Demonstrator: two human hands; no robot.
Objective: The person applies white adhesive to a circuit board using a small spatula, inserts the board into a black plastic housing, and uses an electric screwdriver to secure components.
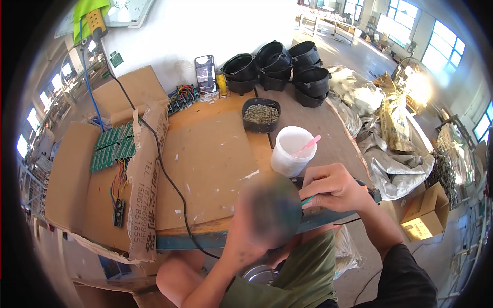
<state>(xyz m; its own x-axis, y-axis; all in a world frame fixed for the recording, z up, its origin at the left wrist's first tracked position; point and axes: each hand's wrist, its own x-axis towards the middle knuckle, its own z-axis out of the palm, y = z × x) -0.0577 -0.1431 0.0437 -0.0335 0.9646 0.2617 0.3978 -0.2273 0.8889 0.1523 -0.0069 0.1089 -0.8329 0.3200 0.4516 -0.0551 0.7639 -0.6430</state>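
My left hand is wrapped around a round dark object, held up in front of the table's near edge. Blur hides its details, though its outline is like that of the black cups at the back. Just to its right, my right hand is closed in a pinch. Between the fingertips shows a thin green strand that looks like a wire, close against the dark object's side. Behind both hands stands a white plastic tub with a pink stick leaning in it.
A cardboard box on the left holds green circuit boards and wires. A black cable crosses the table. Farther back are a bowl of small pellets, stacked black cups, a phone and a yellow bottle. Sacks lie right.
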